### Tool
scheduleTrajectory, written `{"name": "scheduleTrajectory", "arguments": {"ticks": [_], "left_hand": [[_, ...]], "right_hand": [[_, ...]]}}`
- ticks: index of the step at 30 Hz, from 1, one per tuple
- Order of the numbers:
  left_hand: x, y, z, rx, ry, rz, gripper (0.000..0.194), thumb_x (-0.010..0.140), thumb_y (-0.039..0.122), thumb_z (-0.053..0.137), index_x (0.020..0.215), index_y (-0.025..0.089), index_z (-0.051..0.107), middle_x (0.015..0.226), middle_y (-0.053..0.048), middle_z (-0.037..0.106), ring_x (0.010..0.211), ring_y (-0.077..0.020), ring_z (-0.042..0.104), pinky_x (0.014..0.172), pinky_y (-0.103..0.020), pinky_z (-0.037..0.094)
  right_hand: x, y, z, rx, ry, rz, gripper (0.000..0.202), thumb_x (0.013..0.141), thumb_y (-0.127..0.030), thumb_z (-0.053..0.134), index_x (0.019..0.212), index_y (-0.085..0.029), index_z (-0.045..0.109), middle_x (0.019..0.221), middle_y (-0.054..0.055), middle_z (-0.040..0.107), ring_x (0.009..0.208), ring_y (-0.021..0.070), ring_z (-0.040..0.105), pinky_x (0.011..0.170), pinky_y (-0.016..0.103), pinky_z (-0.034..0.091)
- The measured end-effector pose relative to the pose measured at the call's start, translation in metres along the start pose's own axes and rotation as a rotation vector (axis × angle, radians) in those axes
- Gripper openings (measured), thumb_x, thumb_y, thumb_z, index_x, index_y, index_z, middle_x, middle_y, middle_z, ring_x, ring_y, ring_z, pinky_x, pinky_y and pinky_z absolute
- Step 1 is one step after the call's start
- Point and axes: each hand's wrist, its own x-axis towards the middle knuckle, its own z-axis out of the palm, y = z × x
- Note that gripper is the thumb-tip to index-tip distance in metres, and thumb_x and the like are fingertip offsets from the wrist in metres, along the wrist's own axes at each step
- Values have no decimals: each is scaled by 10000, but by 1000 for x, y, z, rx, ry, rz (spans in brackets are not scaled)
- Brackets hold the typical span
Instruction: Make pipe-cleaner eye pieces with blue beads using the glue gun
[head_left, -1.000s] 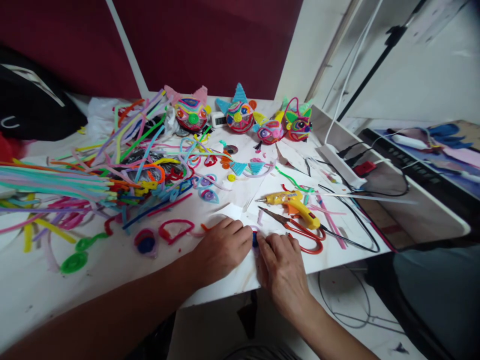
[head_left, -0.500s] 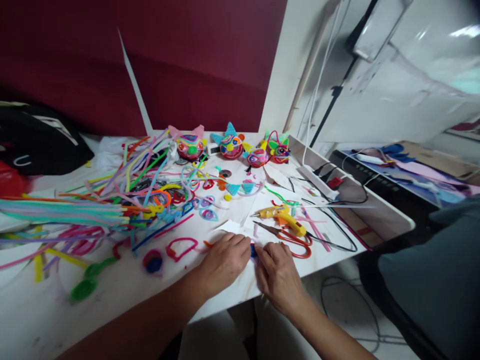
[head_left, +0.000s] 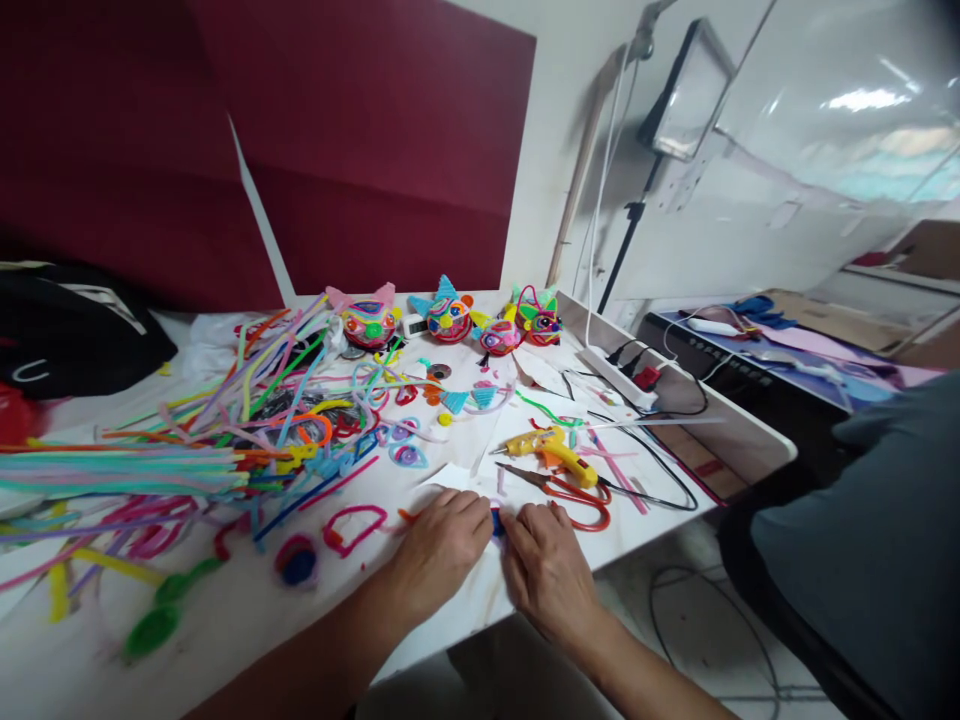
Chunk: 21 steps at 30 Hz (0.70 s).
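My left hand (head_left: 444, 540) and my right hand (head_left: 551, 558) meet near the table's front edge, fingers curled and closed. Between their fingertips shows a small piece of dark blue pipe cleaner (head_left: 496, 522), mostly covered by the fingers, so its shape is hidden. Just right of my right hand lie scissors (head_left: 581, 500) with orange handles, and behind them a yellow hot glue gun (head_left: 551, 450). To the left of my left hand rest a bent red-pink pipe cleaner loop (head_left: 354, 530) and a blue coil with a purple rim (head_left: 298, 563).
Loose pipe cleaners (head_left: 120, 470) spread over the left of the white table (head_left: 247, 640). Several colourful animal heads (head_left: 450, 315) stand at the back. A power strip (head_left: 621, 378) sits at the right, with a black cord nearby. A person's grey-clad part (head_left: 862, 550) is at right.
The camera view has tilted, so the scene sits lower and slightly further left. Both hands stay together at the blue pipe cleaner, with hardly any visible finger movement.
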Motion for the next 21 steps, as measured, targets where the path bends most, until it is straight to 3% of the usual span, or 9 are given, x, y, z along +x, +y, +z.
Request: {"name": "scheduleTrajectory", "arguments": {"ticks": [6, 11, 21], "left_hand": [[0, 0, 0, -1, 90, 9, 117, 929, 138, 544, 1020, 131, 615, 963, -54, 659, 881, -219, 583, 757, -360, 476], [1, 0, -1, 1, 224, 38, 309, 1017, 178, 322, 988, 113, 622, 923, -64, 664, 848, -202, 581, 748, -344, 467], [5, 0, -4, 9, 198, 60, 334, 1023, 184, 310, 985, 106, 632, 927, -69, 669, 873, -198, 582, 773, -337, 469]], "right_hand": [[1, -1, 0, 0, -8, 15, 174, 859, -118, 502, 997, -146, 603, 847, 52, 531, 777, 212, 448, 771, 385, 317], [2, -1, -2, -17, 1, 25, 148, 854, -142, 528, 982, -154, 601, 839, 47, 542, 770, 209, 447, 783, 392, 305], [6, 0, -5, -47, -26, 13, 100, 845, -161, 560, 933, -147, 605, 841, 53, 554, 765, 217, 442, 752, 397, 294]]}}
